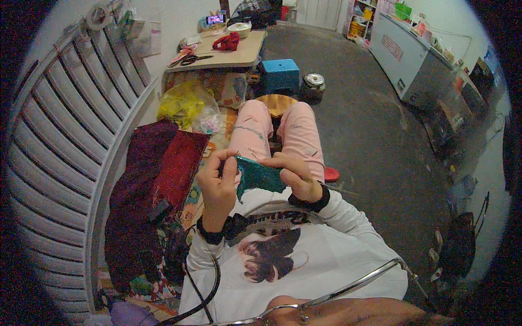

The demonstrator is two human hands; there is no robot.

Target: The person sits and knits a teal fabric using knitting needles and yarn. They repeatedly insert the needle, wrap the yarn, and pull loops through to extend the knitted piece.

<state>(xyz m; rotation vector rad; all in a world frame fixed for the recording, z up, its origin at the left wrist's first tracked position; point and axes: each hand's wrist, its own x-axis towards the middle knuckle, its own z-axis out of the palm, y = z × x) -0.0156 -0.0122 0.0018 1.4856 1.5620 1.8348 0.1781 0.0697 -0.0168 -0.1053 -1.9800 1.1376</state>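
Observation:
A piece of dark green fabric is stretched between my two hands above my lap. My left hand pinches its upper left corner between thumb and fingers, with a thin dark tip, too small to identify, showing just above. On the other side my right hand holds the fabric's upper right edge, index finger laid along the top. The cloth's lower edge hangs near my white sweatshirt. Pink trousers cover my knees beyond the cloth.
Dark purple cloth and red cloth lie at the left beside a white slatted rail. Ahead stands a table with scissors, red fabric and a phone. A blue stool and chest freezer stand farther off.

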